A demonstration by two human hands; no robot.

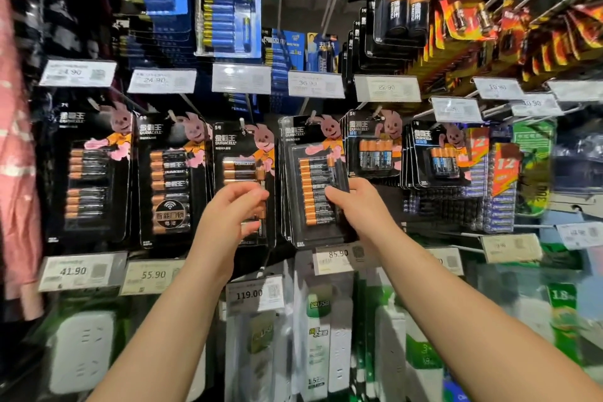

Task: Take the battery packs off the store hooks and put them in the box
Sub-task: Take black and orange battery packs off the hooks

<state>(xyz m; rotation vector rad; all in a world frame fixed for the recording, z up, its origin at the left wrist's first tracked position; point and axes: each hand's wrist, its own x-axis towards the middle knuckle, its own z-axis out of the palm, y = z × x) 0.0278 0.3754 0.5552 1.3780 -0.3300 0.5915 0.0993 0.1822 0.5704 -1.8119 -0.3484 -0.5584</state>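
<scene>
Head view. Both bare arms reach up to a store wall of hanging Duracell battery packs. The left hand (233,206) is curled, thumb and fingers pinched on the right edge of the middle battery pack (244,173), which hangs on its hook (242,123). The right hand (357,202) grips the right side of the neighbouring larger battery pack (313,179), fingers wrapped round its blister edge; this pack leads a stack on a hook and tilts slightly. Price tags (336,258) run below the row, reading 41.90, 55.90, 85.90 and 119.00. White power strips (81,352) hang lower down. Blue battery packs (228,15) hang above.
</scene>
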